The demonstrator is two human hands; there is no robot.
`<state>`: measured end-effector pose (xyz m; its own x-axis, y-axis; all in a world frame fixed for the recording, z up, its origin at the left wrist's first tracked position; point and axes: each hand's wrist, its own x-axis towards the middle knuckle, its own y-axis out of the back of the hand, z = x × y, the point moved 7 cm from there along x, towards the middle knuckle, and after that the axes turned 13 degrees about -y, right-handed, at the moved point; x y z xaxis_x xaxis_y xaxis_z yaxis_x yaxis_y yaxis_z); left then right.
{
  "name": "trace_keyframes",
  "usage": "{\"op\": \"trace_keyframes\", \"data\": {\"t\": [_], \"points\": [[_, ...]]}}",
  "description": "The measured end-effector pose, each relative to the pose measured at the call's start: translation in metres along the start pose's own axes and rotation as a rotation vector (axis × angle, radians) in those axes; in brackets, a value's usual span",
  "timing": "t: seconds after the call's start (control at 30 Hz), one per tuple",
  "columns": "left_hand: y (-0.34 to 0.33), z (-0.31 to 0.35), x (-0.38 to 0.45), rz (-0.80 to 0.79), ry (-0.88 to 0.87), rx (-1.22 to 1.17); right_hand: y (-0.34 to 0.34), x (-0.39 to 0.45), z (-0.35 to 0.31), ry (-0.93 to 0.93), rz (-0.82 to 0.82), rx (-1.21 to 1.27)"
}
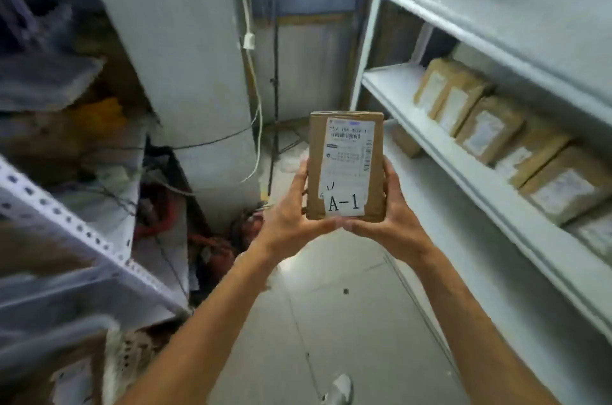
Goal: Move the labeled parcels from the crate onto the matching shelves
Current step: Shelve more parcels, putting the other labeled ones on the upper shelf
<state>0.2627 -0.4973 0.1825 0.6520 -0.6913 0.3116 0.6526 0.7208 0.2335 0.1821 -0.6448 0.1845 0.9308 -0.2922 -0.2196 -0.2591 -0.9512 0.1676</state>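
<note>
While held upright above the floor, parcel (346, 166), marked A-1: left hand (288, 216) and right hand (394, 212) grasp its lower sides. Shelf (430, 139), right, holds similar parcels (490, 129); shelf tags seemingly unreadable. Risk: misplacement on an unmatched tier.

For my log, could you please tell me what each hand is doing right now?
Left hand: grips the A-1 parcel at its left edge.
Right hand: grips the same parcel at its right edge.
</note>
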Motion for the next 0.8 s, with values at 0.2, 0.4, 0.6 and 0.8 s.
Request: {"op": "trace_keyframes", "data": {"t": [0.2, 0.4, 0.6, 0.8], "points": [[-0.108, 0.087, 0.148, -0.22, -0.32, -0.019, 0.172, -0.03, -0.07, 0.179, 0.411, -0.123], [-0.217, 0.167, 0.226, -0.363, -0.599, -0.025, 0.29, -0.088, -0.106, 0.239, 0.716, -0.24], [-0.323, 0.209, 0.25, -0.499, -0.753, -0.109, 0.356, -0.168, -0.107, 0.194, 1.063, -0.394], [-0.412, 0.232, 0.256, -0.64, -0.818, -0.189, 0.403, -0.225, -0.093, 0.07, 1.274, -0.457]]}}
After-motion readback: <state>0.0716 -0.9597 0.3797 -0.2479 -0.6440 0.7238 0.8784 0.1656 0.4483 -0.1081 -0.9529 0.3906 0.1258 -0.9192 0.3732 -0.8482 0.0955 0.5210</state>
